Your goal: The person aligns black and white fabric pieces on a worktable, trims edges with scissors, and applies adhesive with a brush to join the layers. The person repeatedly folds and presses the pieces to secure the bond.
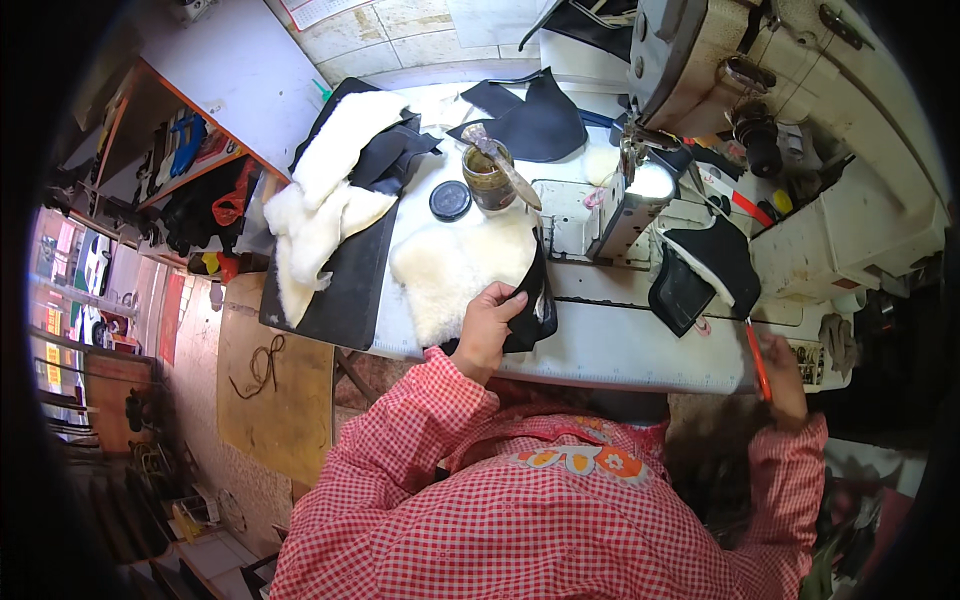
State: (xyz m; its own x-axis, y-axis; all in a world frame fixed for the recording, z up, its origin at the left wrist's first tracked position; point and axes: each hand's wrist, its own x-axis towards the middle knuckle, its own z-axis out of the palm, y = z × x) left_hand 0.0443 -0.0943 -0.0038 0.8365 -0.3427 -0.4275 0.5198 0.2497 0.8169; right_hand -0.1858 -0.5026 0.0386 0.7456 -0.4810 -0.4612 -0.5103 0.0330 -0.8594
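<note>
My left hand [485,327] is closed on the edge of a black leather piece [530,318], thumb on top, at the table's front edge. Against it lies a cream fleece piece [462,275], pile up; whether the two are joined I cannot tell. At the right end of the table my right hand [786,382] is closed around a slim orange-handled tool [759,362] with a thin metal tip; its exact kind is unclear. Just beyond that tip rests a black leather piece with a fleece edge [715,262].
An open glue jar [488,180] has a brush [505,170] across its mouth and a black lid [450,200] beside it. The sewing machine [690,70] stands at right. Fleece strips [335,190] and black leather pieces [545,120] lie left and behind.
</note>
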